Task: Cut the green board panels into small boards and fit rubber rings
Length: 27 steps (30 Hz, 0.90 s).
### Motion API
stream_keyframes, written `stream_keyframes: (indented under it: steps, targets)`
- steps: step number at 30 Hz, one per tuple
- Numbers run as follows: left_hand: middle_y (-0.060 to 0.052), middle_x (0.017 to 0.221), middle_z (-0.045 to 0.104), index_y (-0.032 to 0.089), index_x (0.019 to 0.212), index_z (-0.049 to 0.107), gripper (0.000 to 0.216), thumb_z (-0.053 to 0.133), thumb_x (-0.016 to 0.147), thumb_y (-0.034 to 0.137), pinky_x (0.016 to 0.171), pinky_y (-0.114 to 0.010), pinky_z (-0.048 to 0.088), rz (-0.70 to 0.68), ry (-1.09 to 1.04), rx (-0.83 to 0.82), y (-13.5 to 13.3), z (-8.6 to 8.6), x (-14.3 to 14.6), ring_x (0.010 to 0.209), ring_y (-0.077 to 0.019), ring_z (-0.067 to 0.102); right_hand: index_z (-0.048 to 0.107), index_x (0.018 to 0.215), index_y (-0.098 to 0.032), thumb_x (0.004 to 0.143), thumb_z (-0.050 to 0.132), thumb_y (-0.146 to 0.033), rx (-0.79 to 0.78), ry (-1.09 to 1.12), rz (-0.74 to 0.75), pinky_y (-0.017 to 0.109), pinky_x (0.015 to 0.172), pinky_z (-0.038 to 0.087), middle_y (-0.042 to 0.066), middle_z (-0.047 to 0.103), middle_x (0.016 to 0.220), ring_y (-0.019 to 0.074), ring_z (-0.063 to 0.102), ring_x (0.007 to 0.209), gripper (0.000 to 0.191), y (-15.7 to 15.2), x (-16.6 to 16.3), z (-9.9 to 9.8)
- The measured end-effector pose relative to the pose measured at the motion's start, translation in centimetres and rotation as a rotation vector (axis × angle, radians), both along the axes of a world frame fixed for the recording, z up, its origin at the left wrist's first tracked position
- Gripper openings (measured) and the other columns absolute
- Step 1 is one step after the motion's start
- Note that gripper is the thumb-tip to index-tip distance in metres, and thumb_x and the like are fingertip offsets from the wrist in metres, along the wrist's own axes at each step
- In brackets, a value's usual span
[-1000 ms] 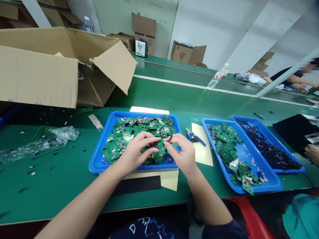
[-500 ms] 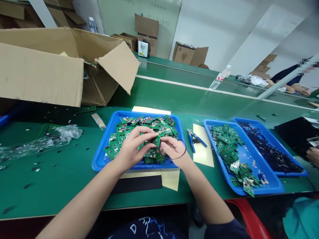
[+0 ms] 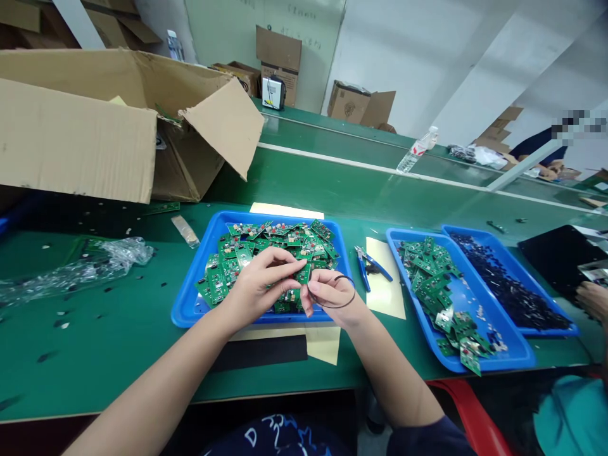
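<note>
Above the middle blue tray [image 3: 184, 304], heaped with green circuit boards [image 3: 221, 275], both my hands are close together. One small circuit board [image 3: 304, 272] is pinched by its edge between the thumb and fingers of my left hand [image 3: 256, 278]. My right hand [image 3: 332, 294] is beside that board, its thumb and forefinger closed on a thin dark strip [image 3: 354, 292] that curls in a loop over the hand. The strip's inner end is hidden by the fingers. A flat black strip [image 3: 266, 353] lies on yellow paper [image 3: 323, 345] before the tray.
Blue-handled cutters [image 3: 365, 272] rest partly on yellow paper [image 3: 384, 297]. Farther right are a blue tray of boards [image 3: 513, 361] and a tray of black pieces [image 3: 567, 326]. A large cardboard box [image 3: 76, 139] stands left, above plastic wrap [image 3: 118, 256]. A co-worker's hand [image 3: 591, 297] shows at right.
My right hand has turned and drawn slightly down from the board's edge, with the thin strip's loop showing more fully. My left hand still holds the board, which has shifted little.
</note>
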State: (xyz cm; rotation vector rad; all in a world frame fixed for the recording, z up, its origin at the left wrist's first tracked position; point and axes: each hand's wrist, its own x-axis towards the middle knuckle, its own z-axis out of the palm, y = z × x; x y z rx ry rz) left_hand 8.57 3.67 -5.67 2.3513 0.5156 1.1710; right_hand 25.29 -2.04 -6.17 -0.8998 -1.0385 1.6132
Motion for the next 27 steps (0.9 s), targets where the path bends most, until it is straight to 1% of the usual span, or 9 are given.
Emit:
stream_keyframes:
  steps: [4,7,10,14,17,19,21,23,27]
  targets:
    - [-0.005,0.091,0.057,0.027,0.111,0.064,0.028,0.050,0.088,0.022,0.072,-0.028,0.050,-0.090,-0.004,-0.152,-0.3,-0.1,0.2,0.084,-0.0154,0.057,0.056,0.062,-0.017,0.068,0.067,-0.049,0.061,-0.035,-0.015,0.025,0.043,0.044,-0.003,0.055,0.048,0.0098,0.050,0.041,0.034,0.2,0.0,-0.1]
    - [-0.005,0.090,0.057,0.025,0.108,0.066,0.026,0.048,0.089,0.024,0.073,-0.028,0.049,-0.100,0.011,-0.212,-0.5,-0.2,0.4,0.084,-0.0154,0.057,0.053,0.061,-0.018,0.072,0.061,-0.044,0.138,-0.145,-0.100,0.024,0.043,0.042,-0.004,0.053,0.048,0.0093,0.047,0.040,0.030,0.1,-0.1,-0.3]
    - [-0.005,0.088,0.059,0.022,0.100,0.069,0.024,0.048,0.088,0.026,0.072,-0.028,0.048,-0.103,0.041,-0.304,-0.7,-0.1,0.6,0.081,-0.0156,0.057,0.049,0.058,-0.019,0.073,0.057,-0.034,0.237,-0.389,-0.216,0.023,0.044,0.037,-0.004,0.048,0.049,0.0091,0.043,0.044,0.022,0.0,-0.1,-0.5]
    - [-0.003,0.072,0.060,0.016,0.074,0.067,0.030,0.046,0.089,0.030,0.065,-0.026,0.047,-0.085,0.031,-0.579,-0.7,0.7,0.6,0.066,-0.0137,0.058,0.045,0.055,-0.020,0.071,0.054,-0.022,0.366,-0.676,-0.370,0.024,0.048,0.036,-0.004,0.045,0.051,0.0094,0.042,0.049,0.018,0.0,0.4,-0.4]
    - [-0.001,0.066,0.059,0.015,0.068,0.063,0.033,0.046,0.088,0.033,0.063,-0.025,0.047,-0.036,-0.026,-0.733,-0.8,1.1,0.6,0.062,-0.0133,0.057,0.054,0.077,-0.020,0.079,0.048,-0.024,0.406,-0.459,-0.454,0.025,0.050,0.042,-0.003,0.054,0.061,0.0100,0.048,0.050,0.008,0.1,0.8,-0.3]
    - [-0.002,0.069,0.060,0.015,0.067,0.063,0.033,0.047,0.087,0.035,0.063,-0.025,0.047,-0.029,-0.042,-0.755,-0.9,1.1,0.8,0.065,-0.0139,0.057,0.051,0.105,-0.024,0.081,0.049,-0.025,0.431,-0.282,-0.483,0.026,0.051,0.045,0.001,0.062,0.080,0.0105,0.053,0.053,0.024,0.1,0.8,-0.3]
    - [-0.003,0.071,0.061,0.015,0.068,0.064,0.032,0.048,0.086,0.036,0.064,-0.025,0.047,-0.040,-0.022,-0.728,-1.0,1.0,1.0,0.067,-0.0147,0.057,0.040,0.122,-0.029,0.078,0.054,-0.023,0.438,-0.219,-0.457,0.026,0.049,0.046,0.003,0.063,0.096,0.0099,0.053,0.055,0.046,0.1,0.4,-0.4]
    - [-0.003,0.070,0.061,0.016,0.068,0.066,0.032,0.048,0.086,0.036,0.068,-0.026,0.047,-0.062,0.014,-0.676,-1.1,0.7,1.2,0.070,-0.0156,0.057,0.036,0.125,-0.031,0.076,0.058,-0.021,0.418,-0.224,-0.435,0.024,0.046,0.045,0.003,0.063,0.097,0.0094,0.052,0.054,0.055,0.0,-0.1,-0.8]
    - [-0.004,0.068,0.061,0.017,0.071,0.068,0.029,0.048,0.086,0.031,0.077,-0.029,0.045,-0.094,0.037,-0.645,-1.1,0.3,1.4,0.077,-0.0172,0.058,0.037,0.124,-0.029,0.076,0.058,-0.019,0.325,-0.212,-0.505,0.023,0.044,0.045,-0.001,0.063,0.085,0.0089,0.052,0.050,0.053,-0.2,-1.0,-1.3]
